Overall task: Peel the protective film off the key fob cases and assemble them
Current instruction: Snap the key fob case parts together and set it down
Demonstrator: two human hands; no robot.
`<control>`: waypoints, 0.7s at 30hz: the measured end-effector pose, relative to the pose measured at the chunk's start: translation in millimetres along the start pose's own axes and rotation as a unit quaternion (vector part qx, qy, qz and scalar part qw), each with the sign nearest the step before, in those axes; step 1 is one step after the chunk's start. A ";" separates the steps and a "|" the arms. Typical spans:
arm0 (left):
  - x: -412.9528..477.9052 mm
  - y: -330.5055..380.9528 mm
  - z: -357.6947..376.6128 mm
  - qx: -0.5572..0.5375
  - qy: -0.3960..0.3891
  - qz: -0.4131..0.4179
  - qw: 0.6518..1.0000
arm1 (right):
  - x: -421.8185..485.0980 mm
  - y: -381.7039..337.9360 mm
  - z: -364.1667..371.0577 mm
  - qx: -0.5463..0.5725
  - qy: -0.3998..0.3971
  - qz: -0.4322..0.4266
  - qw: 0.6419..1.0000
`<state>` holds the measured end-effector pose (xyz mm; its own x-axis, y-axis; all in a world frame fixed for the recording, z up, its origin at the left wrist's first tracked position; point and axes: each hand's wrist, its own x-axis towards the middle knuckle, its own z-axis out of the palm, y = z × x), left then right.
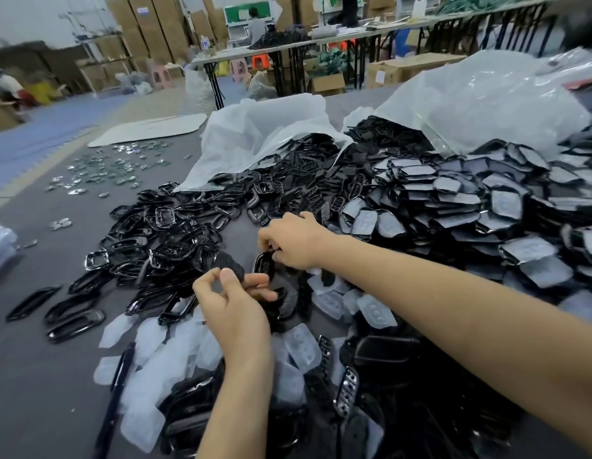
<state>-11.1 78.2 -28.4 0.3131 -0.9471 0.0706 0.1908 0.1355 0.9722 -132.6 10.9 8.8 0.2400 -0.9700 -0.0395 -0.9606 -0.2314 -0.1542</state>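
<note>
Glossy plastic, we are judging it light, stiff, slick: this side of the white bag (pixel 255 134), our right hand (pixel 296 241) is pinching the rim of a case shell (pixel 264 264), our left hand (pixel 236 309) pinching the edge of a textured panel (pixel 230 261)

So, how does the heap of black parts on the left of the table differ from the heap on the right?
The left heap is open frames, bare and glossy; the right heap is solid plates, each under whitish film. The left heap lies in a loose tangle; the right heap sits in overlapping rows. Both are black and lie on the grey table.
</note>
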 end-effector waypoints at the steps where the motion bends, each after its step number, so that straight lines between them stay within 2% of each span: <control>1: -0.1 -0.2 0.8 0.000 -0.003 0.001 1.000 | -0.2 -0.2 -1.0 0.006 -0.009 0.005 1.000; 5: -2.2 1.2 3.1 -0.006 -0.015 0.000 1.000 | -6.5 -2.6 6.4 -0.033 -0.042 0.030 0.998; 9: -2.7 -0.3 2.1 -0.001 -0.044 -0.010 0.999 | -11.3 -4.5 5.5 -0.043 -0.012 0.012 0.999; 11: -2.1 -0.9 2.1 0.003 -0.051 -0.014 0.999 | -12.9 -3.5 -0.3 -0.037 -0.031 -0.004 0.999; 13: -3.3 0.9 1.9 0.003 -0.057 -0.020 0.998 | -20.3 -1.9 -5.3 0.028 -0.029 -0.015 0.999; 15: -6.1 4.3 1.0 0.016 -0.078 -0.020 0.997 | -35.3 0.2 -12.5 0.157 0.059 -0.017 0.986; 18: -14.2 14.0 0.8 0.039 -0.154 0.027 0.987 | -71.9 12.3 -23.5 0.298 0.182 0.052 0.936; 21: -27.5 22.0 8.8 0.020 -0.259 0.059 0.964 | -115.3 25.9 -22.9 0.410 0.213 0.106 0.880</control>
<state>-23.8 104.7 -6.9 -0.1783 -0.9455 0.2724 0.1421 0.2492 0.9580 -188.4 115.1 31.9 -0.1743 -0.9652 0.1948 -0.5112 -0.0804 -0.8557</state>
